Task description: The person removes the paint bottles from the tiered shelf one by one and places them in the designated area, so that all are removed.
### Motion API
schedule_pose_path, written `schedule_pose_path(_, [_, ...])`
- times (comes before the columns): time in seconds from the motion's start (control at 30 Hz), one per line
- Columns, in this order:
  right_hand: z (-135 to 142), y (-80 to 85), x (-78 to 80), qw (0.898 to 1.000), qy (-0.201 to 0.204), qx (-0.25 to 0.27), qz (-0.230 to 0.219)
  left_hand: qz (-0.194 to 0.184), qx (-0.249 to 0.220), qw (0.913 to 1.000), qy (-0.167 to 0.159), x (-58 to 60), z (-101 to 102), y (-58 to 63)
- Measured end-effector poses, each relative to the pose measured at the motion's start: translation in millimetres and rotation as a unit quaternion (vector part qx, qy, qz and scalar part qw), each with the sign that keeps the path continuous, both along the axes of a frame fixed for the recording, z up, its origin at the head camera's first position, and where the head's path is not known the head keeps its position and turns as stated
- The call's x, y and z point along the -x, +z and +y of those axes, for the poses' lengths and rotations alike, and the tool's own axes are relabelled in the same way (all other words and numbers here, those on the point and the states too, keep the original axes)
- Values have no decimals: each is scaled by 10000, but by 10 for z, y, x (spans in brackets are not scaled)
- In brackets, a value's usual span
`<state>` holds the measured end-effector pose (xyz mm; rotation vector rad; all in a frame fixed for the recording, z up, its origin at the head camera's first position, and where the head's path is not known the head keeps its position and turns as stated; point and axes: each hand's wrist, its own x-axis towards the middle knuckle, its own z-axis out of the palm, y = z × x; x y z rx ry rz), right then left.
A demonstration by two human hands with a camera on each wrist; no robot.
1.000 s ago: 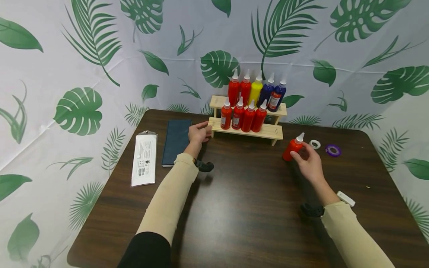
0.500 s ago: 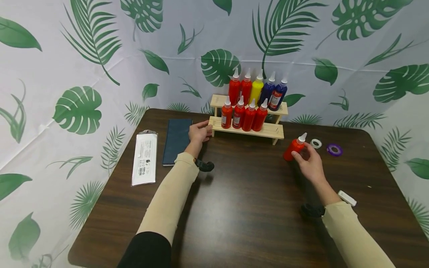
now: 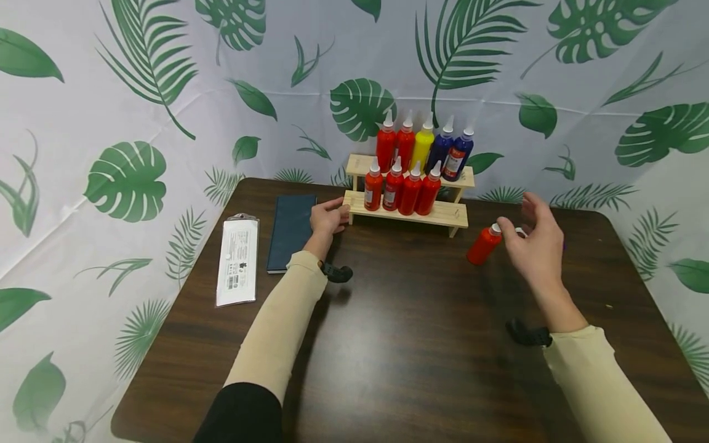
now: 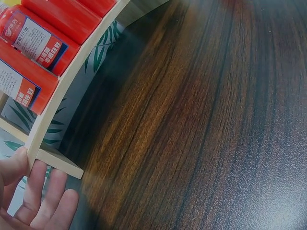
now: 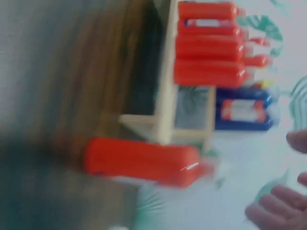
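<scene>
My left hand [image 3: 327, 218] grips the left end of the two-step wooden rack [image 3: 451, 214], thumb on its lower board and fingers underneath, as the left wrist view shows. Several red squeeze bottles [image 3: 410, 195] with white nozzle caps stand on the lower step. On the upper step are red ones, a yellow bottle [image 3: 422, 149] and blue bottles [image 3: 455, 161]. A separate red squeeze bottle [image 3: 483, 246] stands on the table right of the rack. My right hand [image 3: 534, 246], fingers spread, is raised just right of it, apart from it in the blurred right wrist view [image 5: 144, 162].
On the left of the brown table [image 3: 399, 332] lie a dark blue notebook [image 3: 290, 231] and a white packet in a clear sleeve [image 3: 237, 261]. A leaf-patterned cloth [image 3: 299, 49] hangs behind. The right hand mostly covers the tape rolls.
My right hand has let go of the red squeeze bottle and moved up and to the right. The bottle stays standing in place. My left hand has kept its grip on the rack.
</scene>
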<state>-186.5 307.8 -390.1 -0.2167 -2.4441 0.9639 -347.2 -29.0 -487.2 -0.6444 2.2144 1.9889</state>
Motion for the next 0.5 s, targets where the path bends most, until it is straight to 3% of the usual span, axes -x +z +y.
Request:
schedule_pose_path(0.1, [-191,169,59,9985,46,-456,288,-44,-8,10000,-8,17,-9,13])
schedule_pose_path(0.23, [-473,240,248,9967,409,-691,-117,-32,10,10000,0,20,-17,19])
schedule_pose_path(0.4, [-657,90,606,9890,1073,-261,-986,-12,25,10000,23,28,-4,7])
schedule_pose_path(0.5, [-692,-54,803,9838,1237,100,-1295,-35,30,10000,9,34,-3,5])
